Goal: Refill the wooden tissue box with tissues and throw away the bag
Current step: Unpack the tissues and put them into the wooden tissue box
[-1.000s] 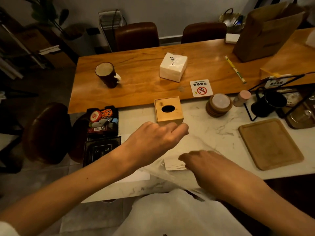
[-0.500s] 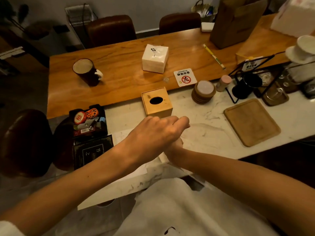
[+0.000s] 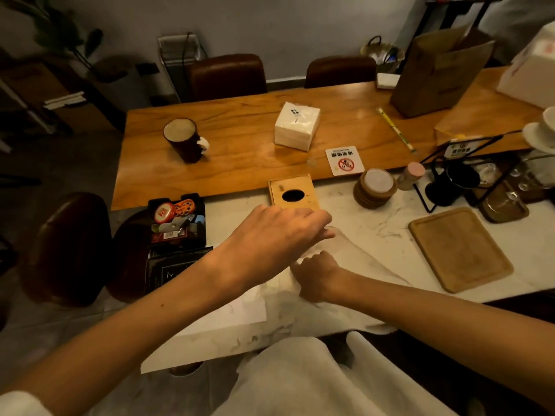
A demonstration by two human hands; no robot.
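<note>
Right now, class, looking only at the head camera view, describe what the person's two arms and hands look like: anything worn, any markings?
Both forearms are bare. The left hand and right hand wear no gloves, rings or watch that I can see. A white sleeve cuff shows at the left arm's lower edge. No cables or markings.

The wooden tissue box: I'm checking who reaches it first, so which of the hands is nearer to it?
Left. The left hand hovers just in front of the wooden tissue box; the right hand is lower, nearer the person, inside the clear plastic bag.
</note>
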